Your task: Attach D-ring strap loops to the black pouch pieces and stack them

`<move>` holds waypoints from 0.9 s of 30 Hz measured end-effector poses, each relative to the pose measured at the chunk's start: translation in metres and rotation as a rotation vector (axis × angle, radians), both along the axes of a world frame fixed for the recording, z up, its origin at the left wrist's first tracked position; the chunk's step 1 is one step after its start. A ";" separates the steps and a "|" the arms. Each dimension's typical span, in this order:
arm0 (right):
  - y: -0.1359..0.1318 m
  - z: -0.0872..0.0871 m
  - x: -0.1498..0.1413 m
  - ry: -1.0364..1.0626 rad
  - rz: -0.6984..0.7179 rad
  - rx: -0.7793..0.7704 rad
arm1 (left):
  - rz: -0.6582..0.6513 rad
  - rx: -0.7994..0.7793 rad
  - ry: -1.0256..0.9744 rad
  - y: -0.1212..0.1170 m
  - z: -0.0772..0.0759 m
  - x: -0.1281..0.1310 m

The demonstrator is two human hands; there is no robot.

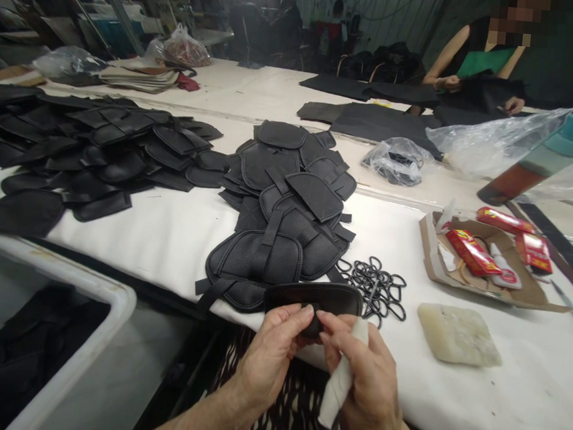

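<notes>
Left hand [272,347] and right hand [371,366] pinch a black pad [317,296] at the near edge of the desk [455,404]; the right also grips a pale object [339,383]. White surface separates rings [378,286] from a cardboard tray [427,247] of red boxes [472,253]; a white bin [121,304] holds black pieces [18,349].

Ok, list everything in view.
held piece: one, black, lower centre
tapered item: one, white, lower centre
padded pieces: many, black, left and centre
rings: many, black, beside held piece
block: one, pale, right
tray: one, brown, right
boxes: three, red, in or near tray
bottle: at least one, white, in tray
tumbler: one, teal-topped, far right
bags: several, clear, far side
sheets: several, black, far side
stack: one, beige, upper left
bin: one, white, lower left
table: one, white, centre
person: one, green clothing, upper right
left hand: one, bare, on piece
right hand: one, bare, holding item
</notes>
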State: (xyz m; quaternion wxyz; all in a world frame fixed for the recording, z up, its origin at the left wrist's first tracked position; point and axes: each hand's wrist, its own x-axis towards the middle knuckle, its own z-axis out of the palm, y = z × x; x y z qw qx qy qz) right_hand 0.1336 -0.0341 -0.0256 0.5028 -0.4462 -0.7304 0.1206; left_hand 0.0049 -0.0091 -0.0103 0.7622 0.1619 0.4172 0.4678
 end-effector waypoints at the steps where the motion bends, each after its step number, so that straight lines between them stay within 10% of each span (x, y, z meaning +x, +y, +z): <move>1: 0.000 0.001 -0.001 -0.030 -0.013 0.020 | 0.003 -0.002 -0.003 0.000 0.000 0.000; 17: -0.011 -0.010 -0.016 0.019 -0.215 -0.092 | -0.144 0.161 0.097 0.000 -0.001 0.000; 27: -0.007 -0.005 -0.009 0.237 -0.083 -0.203 | -0.149 0.132 0.125 0.002 -0.003 -0.002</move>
